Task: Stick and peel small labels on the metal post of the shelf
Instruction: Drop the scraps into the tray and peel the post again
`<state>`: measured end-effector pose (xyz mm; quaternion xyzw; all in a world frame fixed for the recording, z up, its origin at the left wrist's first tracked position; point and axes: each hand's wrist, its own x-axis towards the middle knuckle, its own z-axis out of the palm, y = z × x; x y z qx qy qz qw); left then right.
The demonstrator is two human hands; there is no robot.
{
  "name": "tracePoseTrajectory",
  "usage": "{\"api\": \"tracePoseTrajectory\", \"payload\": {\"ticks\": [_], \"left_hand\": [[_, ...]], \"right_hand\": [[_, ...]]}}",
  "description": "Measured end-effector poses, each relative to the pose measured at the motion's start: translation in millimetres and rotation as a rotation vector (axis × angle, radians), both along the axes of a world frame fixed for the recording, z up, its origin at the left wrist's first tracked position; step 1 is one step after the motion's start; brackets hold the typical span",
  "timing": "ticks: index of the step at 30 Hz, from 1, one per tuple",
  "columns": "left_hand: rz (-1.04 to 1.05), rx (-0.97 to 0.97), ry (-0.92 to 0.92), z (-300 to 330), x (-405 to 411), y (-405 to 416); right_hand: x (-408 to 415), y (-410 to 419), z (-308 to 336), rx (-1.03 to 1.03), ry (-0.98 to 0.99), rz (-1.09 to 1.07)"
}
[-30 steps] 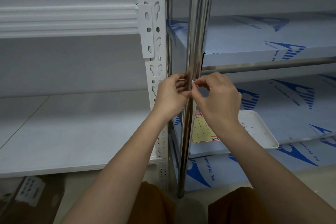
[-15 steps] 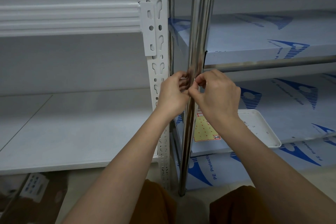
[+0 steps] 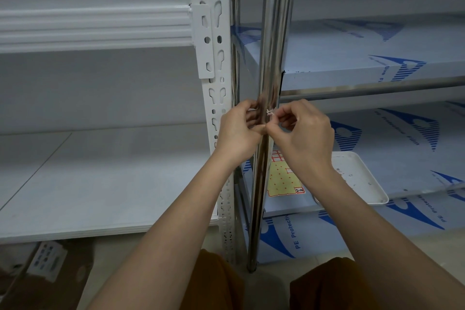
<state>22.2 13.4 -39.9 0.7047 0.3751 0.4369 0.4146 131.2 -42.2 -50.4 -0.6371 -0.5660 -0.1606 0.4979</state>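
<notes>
Knees (image 3: 214, 282) in orange cloth nearest. Left hand (image 3: 239, 131) curled against shiny post (image 3: 276, 32); right hand (image 3: 304, 133) pinching small white label (image 3: 269, 112) on post front. Behind: sticker sheet (image 3: 281, 181), white tray (image 3: 362, 178) on shelf (image 3: 377, 78).

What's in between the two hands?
The shiny metal post runs up between the left hand and the right hand. A tiny white label sits on it at the fingertips. The head view shows this.

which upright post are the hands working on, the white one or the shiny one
The shiny chrome post, round and smooth; the white post left of it has punched slots.
</notes>
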Motion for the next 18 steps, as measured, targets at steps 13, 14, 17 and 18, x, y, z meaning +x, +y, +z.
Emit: {"api": "tracePoseTrajectory", "payload": {"ticks": [13,14,17,18], "left_hand": [[-0.002,-0.011,-0.012,1.0,-1.2,-1.9],[-0.002,-0.013,-0.011,0.5,-1.1,-1.6],[0.001,-0.019,-0.01,-0.9,-0.3,-1.6],[0.004,-0.018,-0.011,-1.2,-0.2,-1.9]], "right_hand": [[1.1,-0.5,0.0,0.007,-0.121,0.026],[1.4,-0.2,0.3,0.01,-0.128,0.025],[1.9,-0.2,0.7,0.024,-0.15,0.031],[1.7,-0.1,0.7,0.034,-0.155,0.036]]}}
